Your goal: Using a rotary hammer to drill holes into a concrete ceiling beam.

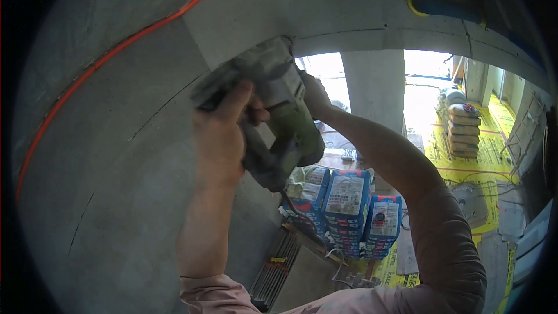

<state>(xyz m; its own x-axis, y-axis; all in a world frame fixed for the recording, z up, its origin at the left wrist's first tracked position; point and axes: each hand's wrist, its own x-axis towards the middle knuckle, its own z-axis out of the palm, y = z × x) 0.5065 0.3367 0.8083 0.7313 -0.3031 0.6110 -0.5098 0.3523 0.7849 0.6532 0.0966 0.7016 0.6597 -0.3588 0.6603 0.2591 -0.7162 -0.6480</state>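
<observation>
A bulky green, grey and black corded power tool [302, 131], like a wall chaser in shape, is raised against the grey wall surface. Its upper end is smeared by motion, and the side facing the wall is hidden. My left hand [224, 134] is closed around its left side, the thumb lying along the dark housing. On the far right side of the tool, my right hand [315, 94] grips it, with most of its fingers behind the body. A dark cord [295, 209] hangs from the tool's lower end. Thin dark lines [165, 107] run across the wall.
An orange pipe [110, 61] runs along the wall at the left; a blue pipe [444, 6] is at the upper right. Stacked blue bags [346, 195] stand below, beside long thin strips [276, 273]. Brown sacks [464, 131] are piled on yellow floor sheeting [439, 151].
</observation>
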